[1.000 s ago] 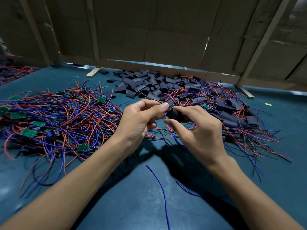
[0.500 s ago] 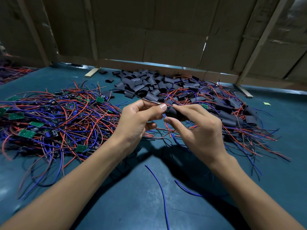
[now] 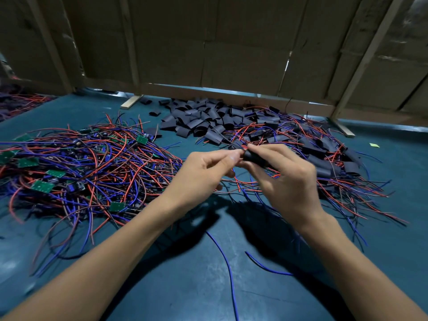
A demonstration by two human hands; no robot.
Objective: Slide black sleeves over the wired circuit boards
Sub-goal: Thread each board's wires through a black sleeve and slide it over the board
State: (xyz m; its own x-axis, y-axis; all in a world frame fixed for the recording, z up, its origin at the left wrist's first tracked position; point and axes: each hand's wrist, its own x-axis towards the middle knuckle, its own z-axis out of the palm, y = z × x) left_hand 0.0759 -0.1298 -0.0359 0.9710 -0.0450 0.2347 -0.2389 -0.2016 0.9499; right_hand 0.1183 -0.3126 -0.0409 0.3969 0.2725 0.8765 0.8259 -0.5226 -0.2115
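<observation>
Two bare hands meeting above a teal, smooth table point(image 3: 162, 286), seen from a head camera looking forward and down. Behind it, a wall of brown cardboard panels point(image 3: 231, 54) braced by pale wooden struts, closing off the far edge. Spread across the left half, a wide tangled heap of thin red and blue wires with small green circuit boards point(image 3: 41, 186) scattered through it, flat and rectangular. Toward the far centre, a loose pile of black sleeves point(image 3: 199, 121), short flattened matte tubes, lying at every angle. To the right, a second tangle of sleeved boards point(image 3: 324, 156) with red and blue wires trailing toward the near right. Bare teal surface in the near middle, crossed only by two loose blue wires point(image 3: 227, 269) and the forearms' shadows.

At the centre, raised off the table: left hand point(image 3: 203, 172) with thumb and forefinger pinched together on something small at the sleeve's left end, too hidden to identify. Right hand point(image 3: 284, 181) curled around one held sleeve point(image 3: 253, 157), thumb beneath, fingers over the top. Sleeve's long axis roughly left to right, slightly tilted, open mouth facing the left fingertips, red wire showing just at that mouth.
</observation>
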